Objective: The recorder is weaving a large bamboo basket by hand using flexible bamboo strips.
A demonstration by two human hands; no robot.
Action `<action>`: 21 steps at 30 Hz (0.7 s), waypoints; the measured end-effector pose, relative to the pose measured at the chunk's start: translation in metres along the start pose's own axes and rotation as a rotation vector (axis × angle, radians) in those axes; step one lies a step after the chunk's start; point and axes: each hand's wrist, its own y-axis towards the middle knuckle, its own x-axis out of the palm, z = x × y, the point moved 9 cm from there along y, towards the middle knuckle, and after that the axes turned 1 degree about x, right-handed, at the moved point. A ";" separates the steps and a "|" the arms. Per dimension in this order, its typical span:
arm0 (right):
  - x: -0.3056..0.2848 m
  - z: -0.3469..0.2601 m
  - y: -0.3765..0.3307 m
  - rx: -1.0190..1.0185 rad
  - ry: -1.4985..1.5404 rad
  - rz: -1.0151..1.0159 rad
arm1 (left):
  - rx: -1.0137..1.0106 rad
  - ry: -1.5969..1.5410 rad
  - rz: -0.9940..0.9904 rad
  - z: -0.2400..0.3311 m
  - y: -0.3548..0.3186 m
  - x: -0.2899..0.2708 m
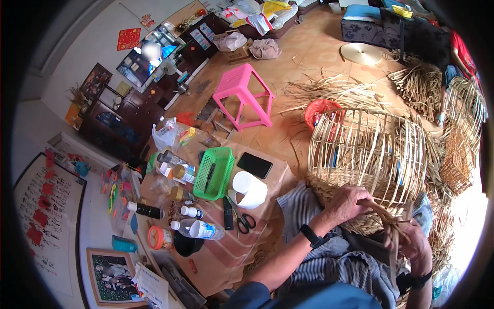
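A half-woven basket [329,191] of dried plant strips lies across my lap, its woven part toward me. Its bare pale ribs [370,121] stand out in a cage shape away from me. My left hand [350,203] is closed at the woven edge, pinching a brown strip of dried leaf [382,212]. The strip runs right, toward my right hand [410,239]. That hand is closed on the strip's other part, fingers curled, with loose ends hanging below it. Part of the basket is hidden behind my hands.
On the table [275,177] to the left are a green plastic basket [218,172], a phone [255,165], a white paper roll [249,188], scissors [246,223] and several bottles. A pink stool [242,90] stands ahead. Loose strips [334,90] cover the floor near a red basin [316,110].
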 end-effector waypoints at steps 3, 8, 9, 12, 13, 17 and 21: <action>-0.024 -0.034 -0.035 -0.157 -0.177 -0.076 | 0.011 0.026 -0.008 -0.003 0.001 -0.003; -0.097 -0.147 -0.099 -0.752 0.432 -0.131 | -0.072 0.017 0.007 -0.006 0.001 0.002; -0.106 -0.151 -0.100 -0.799 0.536 -0.138 | -0.104 0.016 0.011 -0.007 0.002 0.001; -0.120 -0.138 -0.094 -0.827 -0.012 0.440 | -0.125 0.168 -0.039 -0.003 0.005 -0.002; -0.101 -0.118 -0.074 -0.628 -0.371 0.479 | -0.120 0.155 -0.045 0.000 0.006 -0.004; 0.007 -0.056 -0.017 -0.462 -0.831 0.007 | -0.183 0.156 -0.084 -0.002 0.007 -0.004; 0.077 -0.058 0.015 -0.651 -1.045 0.022 | -0.184 0.158 -0.065 -0.004 0.005 -0.005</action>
